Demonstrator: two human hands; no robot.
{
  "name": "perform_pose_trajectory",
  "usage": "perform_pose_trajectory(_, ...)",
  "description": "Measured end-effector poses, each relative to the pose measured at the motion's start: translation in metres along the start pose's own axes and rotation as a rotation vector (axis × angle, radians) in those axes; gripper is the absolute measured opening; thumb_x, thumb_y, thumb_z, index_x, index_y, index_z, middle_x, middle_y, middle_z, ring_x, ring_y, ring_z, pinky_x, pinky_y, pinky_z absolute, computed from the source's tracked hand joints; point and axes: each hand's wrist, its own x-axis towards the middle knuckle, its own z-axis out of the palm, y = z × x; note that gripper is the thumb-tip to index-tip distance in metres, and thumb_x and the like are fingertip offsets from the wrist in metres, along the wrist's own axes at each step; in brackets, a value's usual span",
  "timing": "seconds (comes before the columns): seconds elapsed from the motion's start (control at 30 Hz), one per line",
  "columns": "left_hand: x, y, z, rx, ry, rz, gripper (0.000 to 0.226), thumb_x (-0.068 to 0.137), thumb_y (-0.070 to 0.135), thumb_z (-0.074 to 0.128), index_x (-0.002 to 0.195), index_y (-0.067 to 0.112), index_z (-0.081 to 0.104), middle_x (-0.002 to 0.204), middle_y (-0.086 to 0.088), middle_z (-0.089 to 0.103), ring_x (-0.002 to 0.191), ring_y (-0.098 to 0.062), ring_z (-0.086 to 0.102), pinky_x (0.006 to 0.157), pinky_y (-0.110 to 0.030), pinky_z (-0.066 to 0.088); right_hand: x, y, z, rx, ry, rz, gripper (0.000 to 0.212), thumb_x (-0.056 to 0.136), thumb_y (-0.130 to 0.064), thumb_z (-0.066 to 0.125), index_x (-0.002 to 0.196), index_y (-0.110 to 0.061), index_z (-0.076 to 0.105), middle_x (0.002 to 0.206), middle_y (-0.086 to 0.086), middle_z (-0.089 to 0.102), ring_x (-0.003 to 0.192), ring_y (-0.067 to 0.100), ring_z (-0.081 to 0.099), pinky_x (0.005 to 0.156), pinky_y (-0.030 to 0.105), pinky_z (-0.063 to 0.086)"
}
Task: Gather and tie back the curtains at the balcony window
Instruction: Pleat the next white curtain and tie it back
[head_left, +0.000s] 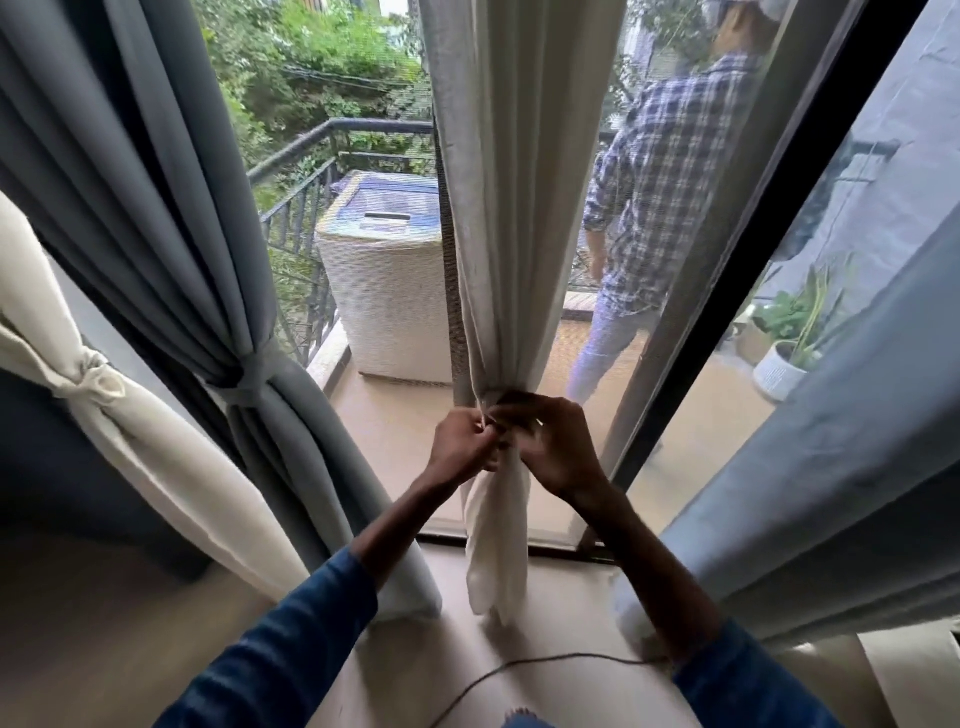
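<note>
A cream curtain (514, 208) hangs in the middle of the balcony window, bunched tight at waist height. My left hand (462, 441) pinches a thin cream tie at the left side of the bunch. My right hand (545, 447) has its fingers curled round the gathered cloth and tie at the front. The curtain's tail (496, 545) hangs below my hands to the floor. The knot itself is hidden by my fingers. At the left a grey-blue curtain (171, 208) is bound with its tie (249, 379), and a cream curtain (78, 364) is knotted too.
A loose grey-blue curtain (831, 441) hangs at the right beside the dark window frame (727, 270). Outside, a person in a checked shirt (660, 197) stands on the balcony near a covered washing machine (384, 270) and potted plants (789, 343). A thin cord (519, 670) lies on the floor.
</note>
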Motion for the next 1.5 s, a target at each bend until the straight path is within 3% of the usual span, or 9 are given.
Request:
perform_pose_trajectory(0.1, 0.001, 0.001, -0.003, 0.023, 0.018, -0.033, 0.025, 0.091, 0.011, 0.056, 0.078, -0.008, 0.067, 0.069, -0.022, 0.072, 0.052, -0.023, 0.071, 0.058, -0.047, 0.062, -0.001, -0.011, 0.001, -0.426, -0.157, 0.105, 0.018, 0.085, -0.023, 0.060, 0.098, -0.024, 0.072, 0.098, -0.001, 0.075, 0.095, 0.027, 0.069, 0.071, 0.033, 0.051)
perform_pose_trajectory(0.2, 0.001, 0.002, -0.005, 0.098, 0.013, -0.004, 0.029, 0.083, 0.016, 0.056, 0.072, -0.010, 0.065, 0.066, -0.023, 0.070, 0.058, -0.028, 0.072, 0.058, -0.045, 0.061, -0.002, -0.019, 0.006, -0.670, -0.364, 0.175, 0.024, 0.092, -0.023, 0.060, 0.114, -0.019, 0.068, 0.114, 0.008, 0.070, 0.109, 0.032, 0.066, 0.083, 0.036, 0.050)
perform_pose_trajectory(0.43, -0.001, -0.004, -0.005, 0.282, 0.037, 0.127, 0.035, 0.074, 0.027, 0.051, 0.054, 0.001, 0.061, 0.052, -0.015, 0.066, 0.053, -0.027, 0.069, 0.052, -0.039, 0.056, 0.028, -0.022, 0.003, -0.645, -0.642, 0.166, 0.026, 0.084, -0.023, 0.068, 0.107, -0.010, 0.069, 0.112, 0.019, 0.070, 0.107, 0.038, 0.066, 0.076, 0.033, 0.047)
perform_pose_trajectory(0.57, 0.008, -0.015, -0.015, 0.279, 0.066, 0.110, 0.039, 0.071, 0.035, 0.047, 0.058, 0.001, 0.063, 0.054, -0.014, 0.066, 0.056, -0.027, 0.069, 0.060, -0.045, 0.056, 0.024, -0.007, 0.001, -0.477, -0.441, 0.061, 0.040, 0.071, -0.025, 0.050, 0.103, -0.020, 0.074, 0.099, 0.007, 0.076, 0.094, 0.031, 0.070, 0.075, 0.036, 0.055)
perform_pose_trajectory(0.77, 0.001, -0.011, -0.013, 0.264, 0.020, 0.082, 0.032, 0.073, 0.028, 0.049, 0.058, 0.003, 0.061, 0.057, -0.016, 0.067, 0.055, -0.027, 0.070, 0.057, -0.047, 0.059, 0.010, -0.005, 0.006, -0.353, 0.017, 0.030, 0.008, 0.077, -0.017, 0.070, 0.084, -0.019, 0.069, 0.083, -0.001, 0.073, 0.077, 0.028, 0.069, 0.061, 0.035, 0.051)
perform_pose_trajectory(1.07, -0.005, -0.007, -0.020, 0.310, -0.011, 0.089, 0.028, 0.078, 0.017, 0.053, 0.061, -0.003, 0.062, 0.059, -0.017, 0.068, 0.057, -0.028, 0.070, 0.058, -0.045, 0.058, -0.003, -0.007, 0.021, -0.575, -0.283, 0.057, 0.021, 0.088, -0.028, 0.057, 0.103, -0.027, 0.072, 0.101, 0.005, 0.073, 0.100, 0.032, 0.068, 0.074, 0.037, 0.050)
perform_pose_trajectory(1.17, -0.008, -0.004, -0.018, 0.344, -0.052, 0.114, 0.025, 0.082, 0.011, 0.055, 0.065, -0.003, 0.068, 0.060, -0.017, 0.069, 0.055, -0.027, 0.070, 0.056, -0.043, 0.058, -0.005, -0.012, 0.024, -0.695, -0.455, 0.100, 0.031, 0.092, -0.023, 0.057, 0.122, -0.018, 0.062, 0.118, 0.014, 0.065, 0.111, 0.036, 0.064, 0.085, 0.039, 0.049)
perform_pose_trajectory(1.3, -0.014, -0.004, -0.013, 0.360, -0.034, 0.129, 0.028, 0.077, 0.019, 0.053, 0.062, 0.000, 0.067, 0.057, -0.016, 0.067, 0.052, -0.028, 0.068, 0.049, -0.044, 0.056, 0.005, -0.013, 0.020, -0.699, -0.557, 0.138, 0.029, 0.084, -0.009, 0.062, 0.113, -0.010, 0.062, 0.113, 0.017, 0.067, 0.105, 0.036, 0.067, 0.078, 0.036, 0.049)
perform_pose_trajectory(1.5, -0.005, -0.009, -0.023, 0.339, 0.018, 0.053, 0.035, 0.068, 0.026, 0.044, 0.061, -0.001, 0.066, 0.056, -0.018, 0.066, 0.054, -0.031, 0.068, 0.054, -0.047, 0.057, 0.001, -0.009, 0.023, -0.601, -0.266, 0.022, 0.021, 0.089, -0.030, 0.054, 0.101, -0.023, 0.071, 0.098, 0.011, 0.071, 0.095, 0.036, 0.067, 0.070, 0.037, 0.046)
